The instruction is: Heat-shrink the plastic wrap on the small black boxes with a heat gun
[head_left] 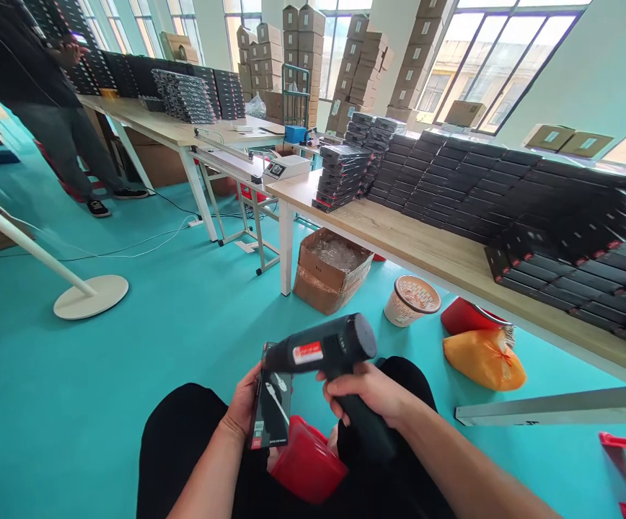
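My right hand [370, 393] is wrapped tight around the grip of a black heat gun [330, 353], fingers curled closed on the handle. The gun's barrel points left, its nozzle just over the top edge of a small black box [270, 407]. My left hand [244, 404] grips that box from its left side, thumb and fingers clamped on it, holding it upright and slightly tilted above my lap. The box shows a white cable printed on its face. Just below it, between my knees, is a red tray [305, 465].

I am sitting on a teal floor [102, 375]. To my right runs a long wooden table [432, 252] stacked with many black boxes [508, 194] like mine. Under it are an open carton [330, 270], a paper cup [411, 299] and an orange bag [483, 358]. Further back, another table carries more stacks, and a person [32, 86] in dark clothes stands at its far left. Tall piles of cartons rise by the windows.
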`<state>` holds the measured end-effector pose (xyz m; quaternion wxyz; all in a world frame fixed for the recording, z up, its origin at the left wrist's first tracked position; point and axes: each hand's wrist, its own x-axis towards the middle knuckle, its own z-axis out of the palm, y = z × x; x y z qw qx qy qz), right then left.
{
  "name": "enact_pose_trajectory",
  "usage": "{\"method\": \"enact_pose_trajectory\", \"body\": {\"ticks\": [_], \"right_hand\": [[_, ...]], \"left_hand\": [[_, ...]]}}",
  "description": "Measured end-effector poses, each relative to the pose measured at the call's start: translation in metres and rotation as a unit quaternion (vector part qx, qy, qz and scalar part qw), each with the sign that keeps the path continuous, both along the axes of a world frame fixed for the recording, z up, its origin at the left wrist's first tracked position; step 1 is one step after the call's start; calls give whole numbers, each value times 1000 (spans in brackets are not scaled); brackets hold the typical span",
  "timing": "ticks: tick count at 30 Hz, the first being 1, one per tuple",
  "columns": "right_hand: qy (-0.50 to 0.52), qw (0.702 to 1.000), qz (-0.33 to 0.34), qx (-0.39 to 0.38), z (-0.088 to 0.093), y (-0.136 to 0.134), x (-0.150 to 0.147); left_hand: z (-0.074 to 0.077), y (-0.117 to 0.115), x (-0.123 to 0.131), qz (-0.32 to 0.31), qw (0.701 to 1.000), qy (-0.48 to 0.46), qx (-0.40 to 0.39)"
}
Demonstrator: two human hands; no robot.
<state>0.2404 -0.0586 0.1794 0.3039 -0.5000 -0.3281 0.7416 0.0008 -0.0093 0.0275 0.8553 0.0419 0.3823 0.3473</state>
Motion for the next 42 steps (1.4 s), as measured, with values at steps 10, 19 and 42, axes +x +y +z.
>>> {"method": "enact_pose_trajectory", "body": {"ticks": [10, 19, 42], "right_hand": [[-127, 990, -54, 17, -14, -17, 50], [-93, 993, -21, 64, -5, -18, 10], [-70, 995, -65, 21, -10, -29, 29]], "left_hand": [[-36, 9, 2, 46, 864, 382, 325], [-36, 10, 3, -5, 751, 475, 459], [-39, 14, 0, 86, 856, 378, 342]]}}
